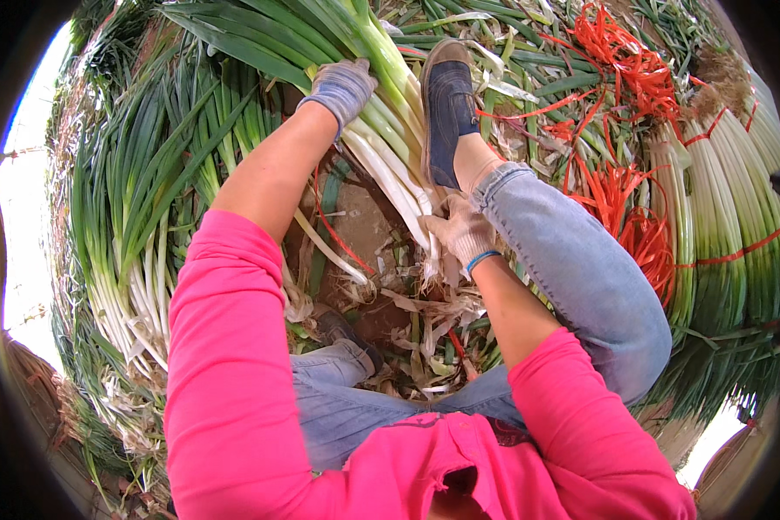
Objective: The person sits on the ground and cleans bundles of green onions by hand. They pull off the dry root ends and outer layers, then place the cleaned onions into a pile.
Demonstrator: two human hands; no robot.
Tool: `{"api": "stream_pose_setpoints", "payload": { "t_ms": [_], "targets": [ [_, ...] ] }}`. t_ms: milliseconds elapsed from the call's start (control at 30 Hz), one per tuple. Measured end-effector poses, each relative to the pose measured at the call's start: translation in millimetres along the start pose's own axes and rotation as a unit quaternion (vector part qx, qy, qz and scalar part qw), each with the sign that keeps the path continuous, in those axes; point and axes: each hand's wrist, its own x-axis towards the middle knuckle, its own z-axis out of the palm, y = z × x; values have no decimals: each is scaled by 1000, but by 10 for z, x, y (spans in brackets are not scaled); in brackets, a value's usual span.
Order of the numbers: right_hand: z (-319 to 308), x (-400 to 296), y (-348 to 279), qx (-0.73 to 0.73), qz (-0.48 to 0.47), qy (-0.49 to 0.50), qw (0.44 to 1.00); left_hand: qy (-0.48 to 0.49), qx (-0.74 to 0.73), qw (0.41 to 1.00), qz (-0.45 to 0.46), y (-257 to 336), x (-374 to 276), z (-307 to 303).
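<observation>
Several long green onions [383,153] lie slantwise before me, leaves toward the top and white root ends toward me. My left hand [343,91], in a grey-blue knit glove, is closed around the green part of the stalks. Near the root ends, my right hand [461,229], in a pale glove with a blue band at the wrist, has its fingers against the white stalks beside my leg; whether it grips them is unclear. My dark canvas shoe [450,117] rests against the right side of the bunch. A single loose onion [331,247] lies below, left of them.
Loose green onions [130,286] are heaped on the left. Tangled red plastic strips [624,65] lie at the upper right, with another red tangle [643,240] lower down. Onion bundles tied with red strips [721,195] stand at the far right. Peeled skins [435,312] and leaves litter the ground.
</observation>
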Motion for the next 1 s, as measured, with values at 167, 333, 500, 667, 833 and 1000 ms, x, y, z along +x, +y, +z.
{"api": "stream_pose_setpoints", "payload": {
  "t_ms": [167, 333, 500, 667, 833, 1000],
  "targets": [
    [-58, -104, -85, -30, 18, 7, 999, 12, -6, 1000, 27, -280, 74, 39],
    [-109, -119, -108, -31, 21, 1, 999, 62, 74, 995, 31, -507, 32, -328],
    [-3, -7, -19, 2, 4, -2, 1000, 197, -159, 960, -121, -505, -175, -141],
    [23, 197, 43, 71, 24, -55, 996, 199, -511, 787, -283, -502, -609, 114],
    [128, 144, 5, 50, -9, 17, 999, 105, -623, 728, -265, -376, -458, 686],
    [331, 176, -129, -5, -89, 49, 995, 21, -300, 931, -208, -809, -7, 1049]
  ]
}}
